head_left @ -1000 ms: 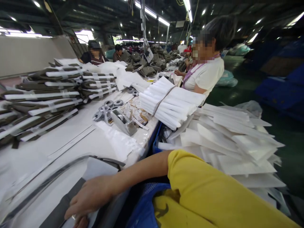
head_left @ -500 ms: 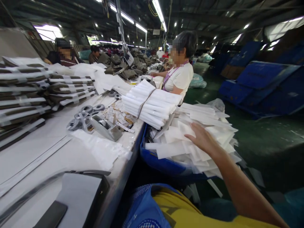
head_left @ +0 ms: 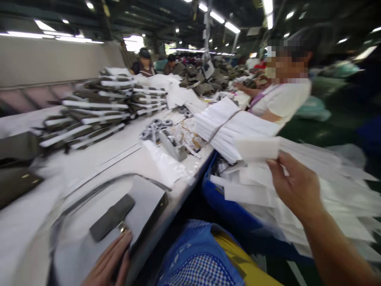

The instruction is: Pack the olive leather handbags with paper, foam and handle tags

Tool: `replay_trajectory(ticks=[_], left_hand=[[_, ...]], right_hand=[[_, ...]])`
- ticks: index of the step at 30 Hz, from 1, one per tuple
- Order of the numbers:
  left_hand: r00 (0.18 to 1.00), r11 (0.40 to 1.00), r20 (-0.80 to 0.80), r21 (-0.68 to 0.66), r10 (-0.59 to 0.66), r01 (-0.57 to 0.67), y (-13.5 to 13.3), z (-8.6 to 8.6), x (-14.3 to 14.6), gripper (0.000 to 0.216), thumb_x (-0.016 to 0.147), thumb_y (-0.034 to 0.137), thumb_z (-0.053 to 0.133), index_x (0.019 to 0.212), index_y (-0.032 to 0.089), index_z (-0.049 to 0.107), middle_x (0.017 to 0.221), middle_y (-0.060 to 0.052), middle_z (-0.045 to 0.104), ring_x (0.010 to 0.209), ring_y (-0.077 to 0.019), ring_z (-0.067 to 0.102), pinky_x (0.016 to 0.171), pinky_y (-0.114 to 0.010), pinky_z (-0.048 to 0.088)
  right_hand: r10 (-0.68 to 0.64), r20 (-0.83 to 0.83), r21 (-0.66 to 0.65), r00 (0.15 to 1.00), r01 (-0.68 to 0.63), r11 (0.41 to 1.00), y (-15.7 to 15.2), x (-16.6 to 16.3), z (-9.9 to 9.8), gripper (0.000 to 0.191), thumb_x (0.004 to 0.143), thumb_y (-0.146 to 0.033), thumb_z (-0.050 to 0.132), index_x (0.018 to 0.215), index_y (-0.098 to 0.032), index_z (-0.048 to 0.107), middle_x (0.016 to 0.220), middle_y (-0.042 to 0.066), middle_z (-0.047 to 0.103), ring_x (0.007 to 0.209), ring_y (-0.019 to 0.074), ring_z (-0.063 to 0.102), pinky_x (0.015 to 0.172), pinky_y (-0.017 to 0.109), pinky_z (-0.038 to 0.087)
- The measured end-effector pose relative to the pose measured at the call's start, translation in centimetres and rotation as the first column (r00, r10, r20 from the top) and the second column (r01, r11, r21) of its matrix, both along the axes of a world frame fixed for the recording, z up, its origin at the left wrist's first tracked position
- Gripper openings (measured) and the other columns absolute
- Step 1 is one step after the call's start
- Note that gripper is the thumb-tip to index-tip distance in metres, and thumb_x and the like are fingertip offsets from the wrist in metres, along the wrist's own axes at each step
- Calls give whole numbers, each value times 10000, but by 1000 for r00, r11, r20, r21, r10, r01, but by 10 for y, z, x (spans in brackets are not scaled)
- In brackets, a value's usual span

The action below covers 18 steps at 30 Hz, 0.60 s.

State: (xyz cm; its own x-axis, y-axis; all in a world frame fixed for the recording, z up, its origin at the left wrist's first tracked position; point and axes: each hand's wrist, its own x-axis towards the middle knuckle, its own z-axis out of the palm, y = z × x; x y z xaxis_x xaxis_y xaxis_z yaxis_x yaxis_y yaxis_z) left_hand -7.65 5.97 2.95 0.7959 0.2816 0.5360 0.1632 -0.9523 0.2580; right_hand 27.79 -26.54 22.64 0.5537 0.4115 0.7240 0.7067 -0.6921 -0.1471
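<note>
My right hand (head_left: 294, 186) is closed on a white paper sheet (head_left: 257, 147), lifted above the loose pile of white sheets (head_left: 321, 186) in a blue bin (head_left: 226, 206) beside the table. My left hand (head_left: 108, 264) lies flat at the bottom edge, fingers stretched out on a grey flat piece (head_left: 139, 202) that carries a dark strip (head_left: 111, 217) near the table's front edge.
A tied bundle of white sheets (head_left: 232, 127) rests on the table corner. A tape dispenser (head_left: 172, 145) and tape rolls (head_left: 154, 127) sit mid-table, with stacks of dark folded goods (head_left: 89, 115) behind. A co-worker in a white shirt (head_left: 282, 103) stands to the right; others work farther back.
My right hand went from lying on the sheet pile to holding one sheet up. My left hand came back into view on the grey piece. The view swung back toward the table.
</note>
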Motion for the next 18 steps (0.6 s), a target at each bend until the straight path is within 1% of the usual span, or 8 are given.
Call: replay_trajectory(ticks=[2,3,6,8,9,13,15,18], left_hand=[[997,998,-48,27,61,-60,-9,9,-4,492,923,265,545,1413,271,496,1329,-8,632,1184,-207,625,1040,-338,520],[995,997,-60,30,75,-73,-12,14,-4,458,930,244,533,1388,256,521,1306,-13,648,1202,-201,612,1035,-332,523],[983,991,-130,17,133,-131,-20,27,-1,402,947,211,500,1344,231,557,1292,-24,659,1228,-187,592,1056,-330,504],[973,987,-168,19,158,-158,-25,30,-1,394,961,227,476,1346,214,554,1311,-32,647,1244,-196,580,1068,-334,490],[969,987,-185,19,161,-161,-27,30,-1,396,970,236,459,1355,206,545,1328,-31,635,1255,-202,570,1074,-337,483],[958,980,-209,15,195,-196,-28,11,-2,401,990,203,404,1375,206,515,1369,-36,605,1286,-200,542,1094,-366,459],[956,977,-201,49,214,-208,-25,-4,-2,399,989,183,392,1364,216,525,1334,-47,631,1266,-188,560,1082,-365,469],[952,972,-203,105,229,-211,-24,-23,-3,386,987,235,423,1356,218,535,1315,-53,644,1250,-207,573,1074,-380,472]], right_hand=[[259,-220,130,941,-235,963,37,-17,-3,389,977,-428,472,1310,-259,581,1148,99,699,998,276,678,814,379,560],[398,-356,190,846,-352,917,55,-27,-10,415,977,-441,463,1351,-280,541,1139,84,697,981,264,681,794,372,571],[622,-706,333,340,-615,714,102,-62,-42,503,998,-460,393,1476,-304,365,1033,56,699,872,211,698,701,316,593],[585,-810,374,43,-731,571,117,-86,-62,584,986,-529,381,1516,-309,276,1017,59,686,849,197,699,706,302,596],[554,-831,370,-39,-783,500,120,-95,-69,665,948,-594,430,1524,-311,258,1068,73,676,898,211,697,755,318,597],[514,-854,215,-84,-955,202,126,-113,-70,982,701,-624,758,1518,-330,299,1357,124,560,1218,312,580,1006,418,512],[541,-836,147,-87,-987,69,138,-116,-62,860,754,-480,768,1494,-333,355,1402,108,528,1271,285,538,1054,396,476],[663,-744,64,-82,-997,-52,175,-120,-54,596,910,-296,591,1475,-293,404,1367,96,558,1232,226,548,1052,363,466]])
